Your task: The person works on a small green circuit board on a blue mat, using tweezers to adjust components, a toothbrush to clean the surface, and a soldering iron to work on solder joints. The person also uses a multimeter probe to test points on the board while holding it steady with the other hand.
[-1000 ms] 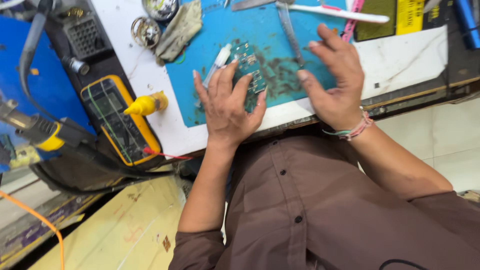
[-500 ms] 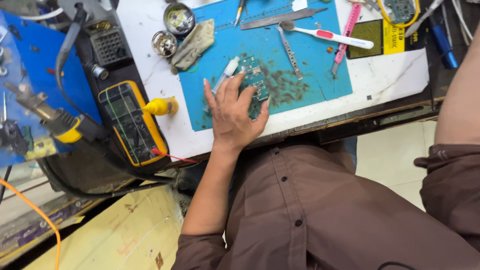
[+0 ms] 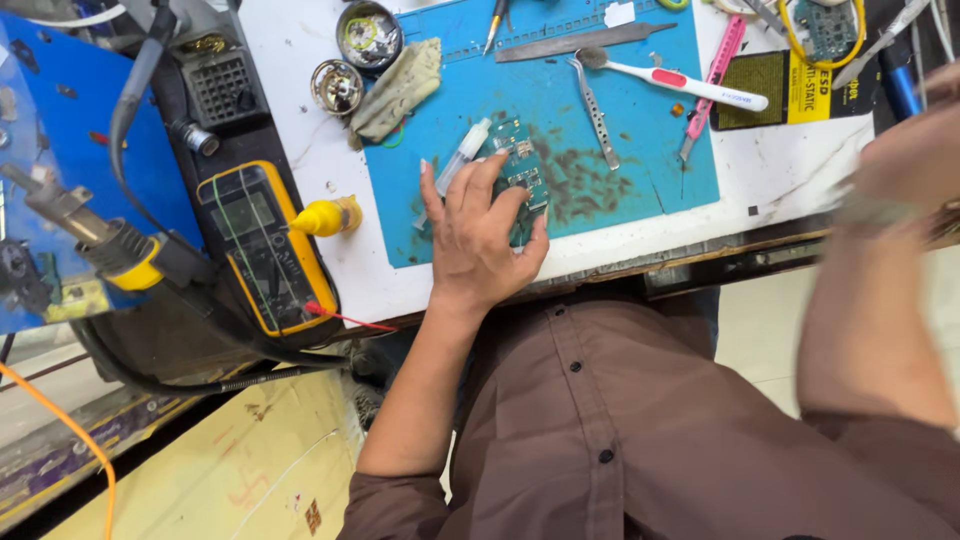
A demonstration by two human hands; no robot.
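The left hand [image 3: 478, 235] lay flat, fingers spread, pressing a small green circuit board [image 3: 520, 172] onto the blue work mat [image 3: 640, 190] on the tabletop [image 3: 790, 160], a clear syringe [image 3: 462, 156] just beside its fingertips. The right hand [image 3: 915, 150] was raised off to the side and blurred; whether it was spread or closed could not be told. The board seemed only pinned in place; working on it would likely call for a tool, such as the tweezers [image 3: 594, 108] nearby.
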